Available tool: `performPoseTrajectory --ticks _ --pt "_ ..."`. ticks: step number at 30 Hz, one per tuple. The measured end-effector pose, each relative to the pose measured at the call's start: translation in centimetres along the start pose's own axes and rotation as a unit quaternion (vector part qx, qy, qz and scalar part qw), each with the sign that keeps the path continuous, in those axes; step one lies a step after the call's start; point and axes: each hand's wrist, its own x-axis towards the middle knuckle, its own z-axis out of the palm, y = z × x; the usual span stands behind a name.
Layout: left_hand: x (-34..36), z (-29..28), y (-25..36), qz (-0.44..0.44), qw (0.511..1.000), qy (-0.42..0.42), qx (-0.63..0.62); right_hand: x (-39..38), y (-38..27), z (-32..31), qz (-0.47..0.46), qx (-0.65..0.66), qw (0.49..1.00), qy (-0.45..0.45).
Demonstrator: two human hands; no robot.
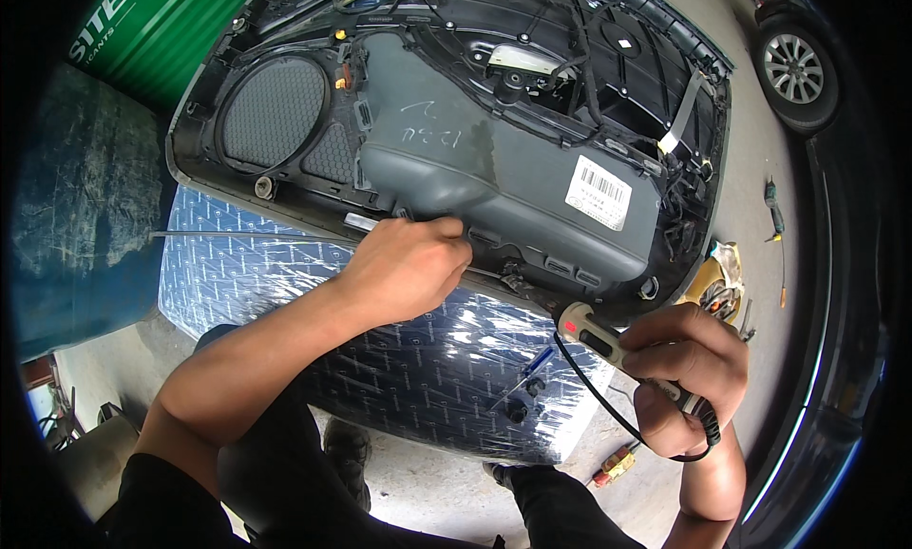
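A car door panel point(418, 160) lies with its inner side up, its dark grey moulded pocket bearing a white barcode label point(598, 193). My left hand point(410, 267) is closed at the panel's near edge, fingertips bent down against it. From this hand a thin grey rod point(247, 235) runs out to the left; its other end is hidden under the fingers. My right hand point(689, 373) grips a beige soldering iron point(600, 338) with a small dark display and a black cord. The iron points up and left at the panel's near edge, where its tip is hard to make out.
Under the panel is a support wrapped in dark blue printed film point(408, 378), with a blue screwdriver point(539, 361) and small black parts point(518, 411) on it. A green drum point(157, 36) stands far left. At right are a car wheel point(796, 74) and tools on the floor.
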Motion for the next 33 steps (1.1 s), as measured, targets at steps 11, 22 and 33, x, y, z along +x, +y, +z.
performPoseTrajectory --ticks 11,22,33 --pt "0.1 -0.1 -0.1 0.007 1.000 -0.004 0.001 0.9 -0.9 0.2 0.003 -0.004 1.000 -0.005" --pt "0.1 -0.2 -0.1 0.016 1.000 0.004 -0.001 1.0 -1.5 0.9 -0.021 -0.041 0.999 -0.011" --pt "0.1 -0.1 -0.1 0.020 1.000 0.002 -0.002 1.4 -1.7 1.3 -0.038 -0.048 0.998 -0.013"
